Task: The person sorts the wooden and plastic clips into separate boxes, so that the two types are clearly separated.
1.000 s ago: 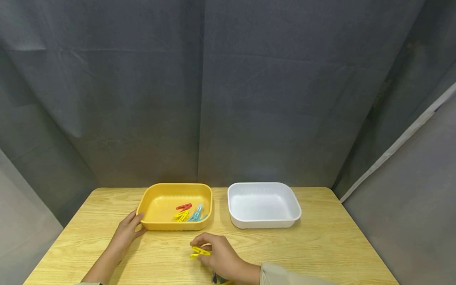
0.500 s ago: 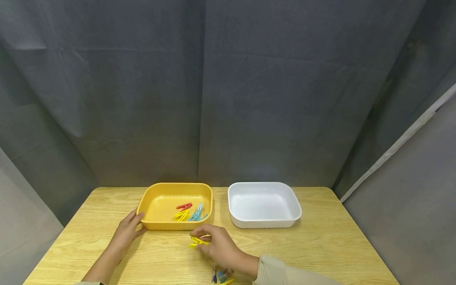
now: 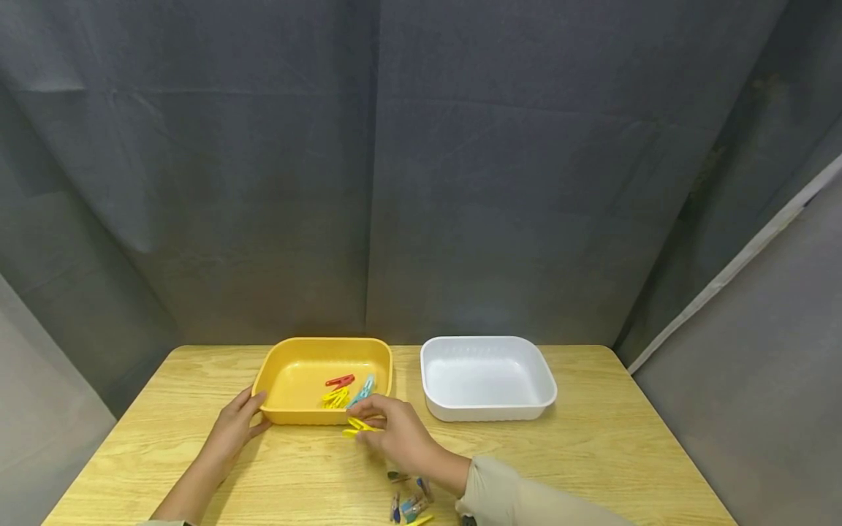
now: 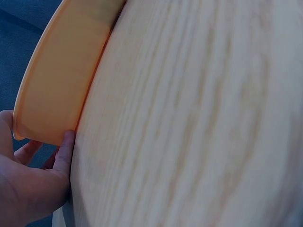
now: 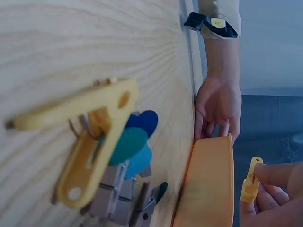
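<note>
My left hand [image 3: 234,424] holds the yellow tray [image 3: 309,417] at its near left corner. In the left wrist view, a thumb or finger of the left hand [image 4: 35,184] touches the tray's wall low down. My right hand [image 3: 397,435] pinches a yellow clothespin [image 5: 252,179] between thumb and fingers, just in front of the tray's near wall. Inside the tray lie a red clothespin [image 3: 340,380], yellow clothespins [image 3: 336,398] and a light-blue clothespin [image 3: 365,387], partly hidden behind the right hand.
A white tray [image 3: 490,413] stands right of the yellow one. Near the table's front lie several wooden clothespins [image 3: 416,505] with coloured discs, and a yellow clothespin [image 5: 99,127]. Grey curtains [image 3: 368,175] hang behind the wooden table [image 3: 612,438].
The right hand has moved forward to the yellow tray with its yellow clothespin, uncovering more of the pile near the front. The left hand has stayed at the tray's corner.
</note>
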{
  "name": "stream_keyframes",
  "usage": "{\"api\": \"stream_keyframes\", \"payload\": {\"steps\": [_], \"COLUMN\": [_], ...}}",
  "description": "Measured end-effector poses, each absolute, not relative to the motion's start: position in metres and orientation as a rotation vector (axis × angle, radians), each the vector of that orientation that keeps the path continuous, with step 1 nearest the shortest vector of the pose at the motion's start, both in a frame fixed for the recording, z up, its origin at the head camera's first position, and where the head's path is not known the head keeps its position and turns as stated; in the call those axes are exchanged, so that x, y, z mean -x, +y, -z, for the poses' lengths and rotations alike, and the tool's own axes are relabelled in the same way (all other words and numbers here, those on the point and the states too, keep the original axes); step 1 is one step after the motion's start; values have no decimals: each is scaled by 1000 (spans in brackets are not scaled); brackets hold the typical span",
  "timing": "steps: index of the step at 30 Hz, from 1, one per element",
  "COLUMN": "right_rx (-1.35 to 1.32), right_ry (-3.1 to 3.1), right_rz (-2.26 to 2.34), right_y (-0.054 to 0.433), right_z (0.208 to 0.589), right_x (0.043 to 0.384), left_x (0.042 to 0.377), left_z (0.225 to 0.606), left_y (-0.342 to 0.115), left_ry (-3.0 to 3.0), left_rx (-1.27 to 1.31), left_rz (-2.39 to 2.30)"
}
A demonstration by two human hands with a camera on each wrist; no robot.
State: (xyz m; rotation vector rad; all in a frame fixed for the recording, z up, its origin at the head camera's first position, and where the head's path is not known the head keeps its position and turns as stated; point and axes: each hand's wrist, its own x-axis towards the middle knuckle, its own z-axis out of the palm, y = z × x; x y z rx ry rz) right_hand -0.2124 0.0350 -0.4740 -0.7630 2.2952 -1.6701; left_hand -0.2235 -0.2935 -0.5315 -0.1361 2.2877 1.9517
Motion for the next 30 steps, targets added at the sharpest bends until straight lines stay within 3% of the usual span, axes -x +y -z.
{"api": "stream_keyframes", "payload": {"steps": [30], "right_rx": [713], "right_ry": [2451], "right_rz": [1673], "right_y": [3], "right_z": [480], "right_x": [248], "left_x": [223], "left_z": [531], "left_y": [-293], "left_ry": [2280], "left_rx": [142], "left_rz": [-1957]}}
